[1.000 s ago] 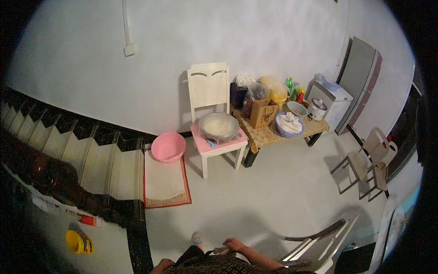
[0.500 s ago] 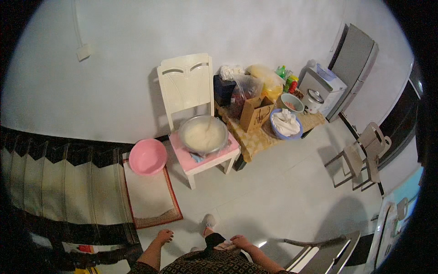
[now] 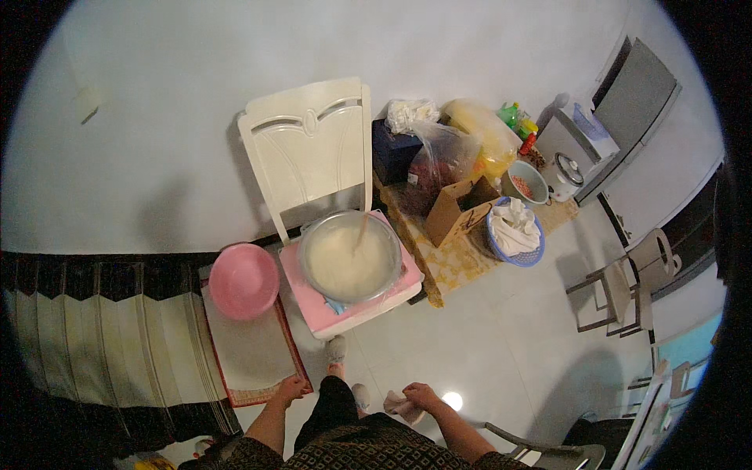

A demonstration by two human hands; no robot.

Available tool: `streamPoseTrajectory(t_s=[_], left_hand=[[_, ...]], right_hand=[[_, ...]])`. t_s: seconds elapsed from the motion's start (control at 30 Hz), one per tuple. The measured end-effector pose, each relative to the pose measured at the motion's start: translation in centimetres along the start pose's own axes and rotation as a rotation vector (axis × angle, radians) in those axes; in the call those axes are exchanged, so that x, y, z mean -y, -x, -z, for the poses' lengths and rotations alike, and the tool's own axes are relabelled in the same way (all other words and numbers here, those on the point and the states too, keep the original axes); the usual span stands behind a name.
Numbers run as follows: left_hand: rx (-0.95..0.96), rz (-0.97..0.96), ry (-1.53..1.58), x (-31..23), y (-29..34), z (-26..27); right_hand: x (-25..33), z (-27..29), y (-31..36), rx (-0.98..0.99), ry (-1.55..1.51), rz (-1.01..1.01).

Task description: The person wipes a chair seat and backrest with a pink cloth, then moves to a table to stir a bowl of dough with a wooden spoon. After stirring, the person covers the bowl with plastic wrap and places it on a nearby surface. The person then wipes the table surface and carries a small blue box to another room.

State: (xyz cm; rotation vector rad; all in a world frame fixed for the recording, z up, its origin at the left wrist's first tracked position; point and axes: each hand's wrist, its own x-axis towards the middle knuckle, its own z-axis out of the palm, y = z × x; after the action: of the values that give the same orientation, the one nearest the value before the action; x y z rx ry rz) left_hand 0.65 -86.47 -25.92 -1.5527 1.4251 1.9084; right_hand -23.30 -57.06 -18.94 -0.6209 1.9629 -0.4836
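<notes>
My left hand [image 3: 293, 388] hangs over the mat's near end, empty, its fingers loosely curled and a little apart. My right hand [image 3: 423, 396] is closed on a pale pinkish cloth [image 3: 402, 407], which droops from it on the left. Ahead of me is a large metal basin [image 3: 312, 291] of cream-white liquid or batter, with a stick-like handle [image 3: 361, 235] standing in it. It rests on the pink seat of a white chair [image 3: 305, 153]. A blue cloth [image 3: 335, 306] shows under the basin's near rim. Neither hand touches the chair or basin.
A pink plastic basin [image 3: 244, 282] lies on a red-edged mat [image 3: 254, 356], left of the chair. To the right, a low table [image 3: 450, 270] bears a paper bag [image 3: 458, 210], plastic bags, a blue basket [image 3: 526, 254] with white cloth and a rice cooker [image 3: 564, 176]. Chairs [image 3: 619, 286] stand farther right.
I have stepped closer to the white chair, so it and the basin look larger. A foot is now near the chair's front. The cloth hangs out farther from my right hand.
</notes>
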Motion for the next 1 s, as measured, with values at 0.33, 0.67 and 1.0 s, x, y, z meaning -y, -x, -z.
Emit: streamPoseTrajectory(t_s=[0.33, 0.67, 1.0], left_hand=[[-0.077, -0.299, 0.111, -18.0, -9.8, 2.9], [-0.364, -0.242, 0.153, -24.3, -25.6, 3.7], [-0.272, -0.326, 0.362, -26.5, -24.5, 1.9]], right_hand=[[1.2, 4.9, -15.1, -0.125, 0.553, 0.218], [6.7, 12.9, -29.7, -0.359, -0.266, -0.221], [6.8, 13.5, -28.6, -0.342, -0.589, -0.277]])
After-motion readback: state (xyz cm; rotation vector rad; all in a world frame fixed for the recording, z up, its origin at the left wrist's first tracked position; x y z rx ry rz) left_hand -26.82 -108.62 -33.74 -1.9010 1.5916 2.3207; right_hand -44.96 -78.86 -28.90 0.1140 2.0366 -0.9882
